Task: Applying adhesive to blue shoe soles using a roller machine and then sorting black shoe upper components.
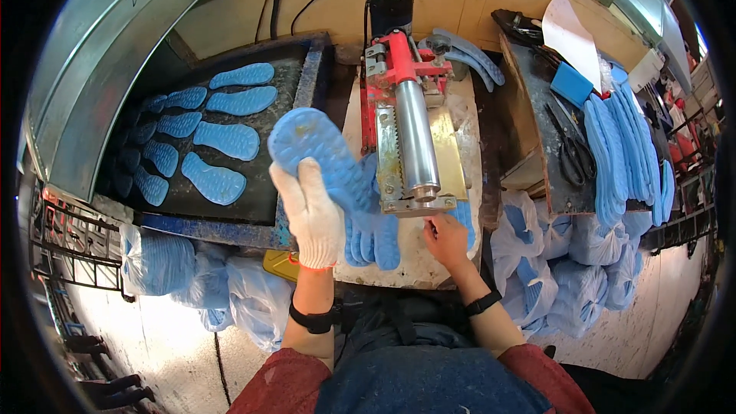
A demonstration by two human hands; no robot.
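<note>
My left hand (pixel 313 218), in a white knit glove, grips a blue shoe sole (pixel 307 138) and holds it up, tilted, left of the machine. Its face is bumpy with a brownish patch near the top. My bare right hand (pixel 446 239) is closed at the front end of a roller machine (pixel 416 138) with a steel cylinder and red frame. The machine's end partly hides those fingertips, so what they hold, if anything, cannot be seen. Several blue soles (pixel 374 241) lie below the machine on its pale worktop (pixel 418 272), and another blue sole (pixel 463 222) shows behind my right hand.
At left, a dark conveyor bed (pixel 264 176) carries several blue soles out of a metal housing (pixel 115 54). On the right-hand bench (pixel 548 195) are scissors (pixel 571 146) and stacked soles (pixel 625 146). Plastic bags of soles (pixel 157 261) hang below left, more bags (pixel 575 291) below right.
</note>
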